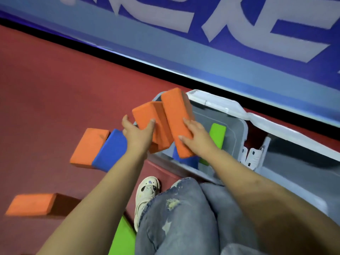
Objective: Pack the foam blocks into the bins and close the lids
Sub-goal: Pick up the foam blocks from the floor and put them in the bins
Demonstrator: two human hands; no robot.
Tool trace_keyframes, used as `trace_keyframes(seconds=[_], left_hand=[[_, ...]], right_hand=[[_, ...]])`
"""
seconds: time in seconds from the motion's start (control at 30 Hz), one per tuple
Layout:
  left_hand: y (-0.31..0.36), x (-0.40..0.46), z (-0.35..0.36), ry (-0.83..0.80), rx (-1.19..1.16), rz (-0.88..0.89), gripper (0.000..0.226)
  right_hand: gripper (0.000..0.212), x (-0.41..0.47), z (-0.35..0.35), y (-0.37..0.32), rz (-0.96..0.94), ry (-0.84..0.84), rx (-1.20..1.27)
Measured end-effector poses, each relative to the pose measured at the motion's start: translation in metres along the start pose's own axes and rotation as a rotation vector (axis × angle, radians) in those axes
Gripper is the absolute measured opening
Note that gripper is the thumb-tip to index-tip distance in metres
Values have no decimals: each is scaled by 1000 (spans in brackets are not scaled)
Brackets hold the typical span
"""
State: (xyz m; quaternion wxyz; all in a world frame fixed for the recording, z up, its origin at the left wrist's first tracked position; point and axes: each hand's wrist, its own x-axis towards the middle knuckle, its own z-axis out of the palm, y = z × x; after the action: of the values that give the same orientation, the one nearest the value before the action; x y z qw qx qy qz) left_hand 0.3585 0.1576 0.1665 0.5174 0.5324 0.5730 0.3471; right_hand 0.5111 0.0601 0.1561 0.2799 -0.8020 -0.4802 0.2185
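Observation:
My left hand [137, 134] grips an orange foam block [147, 116] over the near-left corner of a grey bin [237, 133]. My right hand [195, 135] holds a second orange foam block [174, 115], tilted above the bin's open mouth. Inside the bin stand a green block [218, 135] and a blue block [184, 160]. The bin's white lid [219, 104] hangs open on the far side. On the red floor to the left lie an orange block [88, 146] and a blue block [112, 150] side by side.
Another orange block [31, 203] lies at the lower left and a green block [123, 238] by my shoe [145, 196]. A second grey bin [294, 162] stands to the right. A blue wall banner [202, 43] runs behind the bins.

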Motion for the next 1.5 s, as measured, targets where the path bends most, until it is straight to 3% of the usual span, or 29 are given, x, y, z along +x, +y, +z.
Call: trace_keyframes(seconds=[0.07, 0.17, 0.27, 0.37, 0.53, 0.73, 0.9, 1.0, 1.07, 1.2, 1.33, 1.5], left_hand=[[0, -4, 13, -96, -9, -59, 82], [-5, -18, 13, -194, 0, -74, 66], [-12, -35, -3, -189, 9, -126, 51], [-25, -49, -30, -175, -9, -175, 52], [-58, -72, -99, -76, -64, -255, 44], [-129, -85, -207, 176, -71, -408, 49], [-193, -107, -298, 367, -60, -611, 48], [-232, -123, -327, 391, -105, -775, 35], [-258, -135, -330, 343, -32, -841, 47], [-318, -150, -308, 178, 205, -952, 94], [-348, -158, -263, 76, 295, -1037, 107], [-370, -157, -236, 103, 375, -1087, 116]], right_hand=[[70, -3, -7, 10, 5, -160, -32], [69, -15, -11, 13, 26, -160, -7], [66, -30, -7, 1, 50, -180, 34], [64, -48, 6, -24, 8, -204, 79], [61, -79, 45, -76, -38, -335, 146], [62, -115, 131, -144, -110, -546, 134], [65, -150, 219, -188, -94, -785, 93], [66, -173, 266, -190, -38, -894, 45], [63, -186, 287, -181, 33, -936, 33], [68, -196, 310, -146, 143, -1011, -89], [67, -184, 313, -121, 206, -993, -136], [62, -165, 318, -104, 366, -900, 3]])
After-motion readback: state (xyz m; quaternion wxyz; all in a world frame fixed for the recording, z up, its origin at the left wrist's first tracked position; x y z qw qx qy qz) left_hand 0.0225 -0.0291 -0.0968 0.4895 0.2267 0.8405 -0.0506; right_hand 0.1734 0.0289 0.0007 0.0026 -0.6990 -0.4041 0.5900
